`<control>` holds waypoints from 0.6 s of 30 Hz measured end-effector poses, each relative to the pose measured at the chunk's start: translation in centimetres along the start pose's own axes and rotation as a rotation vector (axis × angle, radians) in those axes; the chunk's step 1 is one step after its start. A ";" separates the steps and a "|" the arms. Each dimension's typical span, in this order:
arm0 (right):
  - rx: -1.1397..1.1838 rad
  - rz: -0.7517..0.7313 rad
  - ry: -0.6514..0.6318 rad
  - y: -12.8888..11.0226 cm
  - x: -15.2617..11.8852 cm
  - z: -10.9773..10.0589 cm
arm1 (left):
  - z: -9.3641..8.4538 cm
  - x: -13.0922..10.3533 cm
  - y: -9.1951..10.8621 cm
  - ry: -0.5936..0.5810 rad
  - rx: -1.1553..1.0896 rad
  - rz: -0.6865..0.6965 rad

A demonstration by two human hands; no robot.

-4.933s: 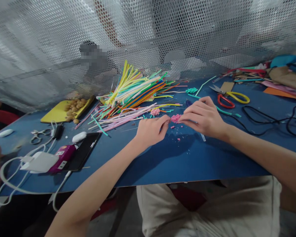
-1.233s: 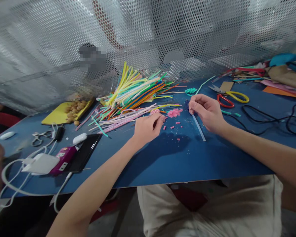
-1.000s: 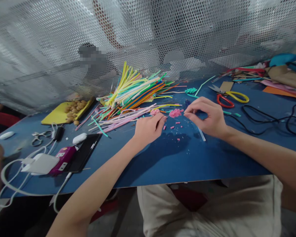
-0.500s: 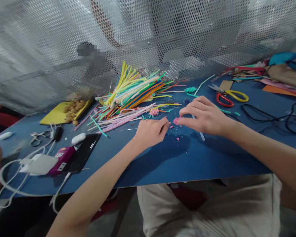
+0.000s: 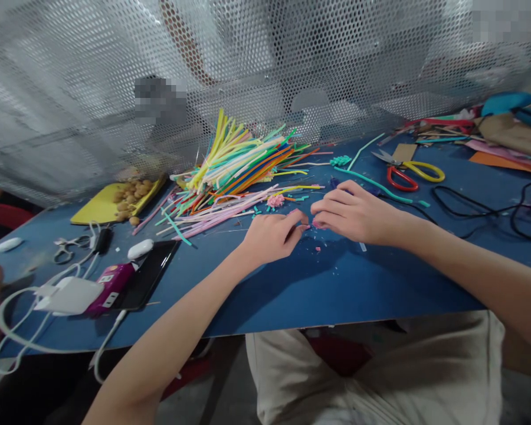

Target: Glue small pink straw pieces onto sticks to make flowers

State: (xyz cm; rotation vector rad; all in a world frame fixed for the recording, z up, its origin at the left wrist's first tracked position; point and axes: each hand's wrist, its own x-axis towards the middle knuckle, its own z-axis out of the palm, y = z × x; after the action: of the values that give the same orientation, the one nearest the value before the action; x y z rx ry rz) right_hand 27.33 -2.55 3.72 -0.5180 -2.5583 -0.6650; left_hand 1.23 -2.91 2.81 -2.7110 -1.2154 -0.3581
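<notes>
My left hand (image 5: 272, 237) is closed in a pinch low over the table, a tiny pink bit showing by its fingertips; what it grips is mostly hidden. Facing it, my right hand (image 5: 363, 213) has its fingers bent around a small pink bead-like cluster (image 5: 319, 225), largely covered by the fingers. Little pink crumbs (image 5: 318, 248) lie on the blue tabletop just below. Behind the left hand sits a bumpy pink cluster (image 5: 275, 201) beside short green bits. A clear strip (image 5: 363, 247) sticks out from under the right hand.
A big heap of coloured pipe-like sticks (image 5: 243, 159) lies at the back. Red-and-yellow-handled scissors (image 5: 405, 171) and a black cord (image 5: 469, 206) are to the right. On the left are a phone (image 5: 153, 277), a charger (image 5: 77, 294) and a yellow tray (image 5: 92, 205) of brown balls.
My right hand has shifted slightly left and down with the pink cluster, closer to my left hand. A green strip behind it shows more. My left hand has hardly moved.
</notes>
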 end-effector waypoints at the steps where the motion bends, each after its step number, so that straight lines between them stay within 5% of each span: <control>1: 0.034 0.017 -0.008 0.0 0.0 0.1 | 0.0 0.0 0.0 -0.003 0.006 0.005; 9: 0.343 0.288 0.117 0.0 -0.3 0.8 | 0.3 0.3 -0.5 0.073 -0.050 0.040; 18: 0.388 0.535 0.464 0.1 -0.2 1.1 | 0.7 0.4 -1.2 0.099 -0.079 -0.021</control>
State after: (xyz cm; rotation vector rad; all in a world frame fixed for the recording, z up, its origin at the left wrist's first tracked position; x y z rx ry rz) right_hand 27.18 -1.93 2.75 -0.7639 -1.9207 -0.0740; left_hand 0.72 -1.71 2.31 -2.7117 -1.2285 -0.5468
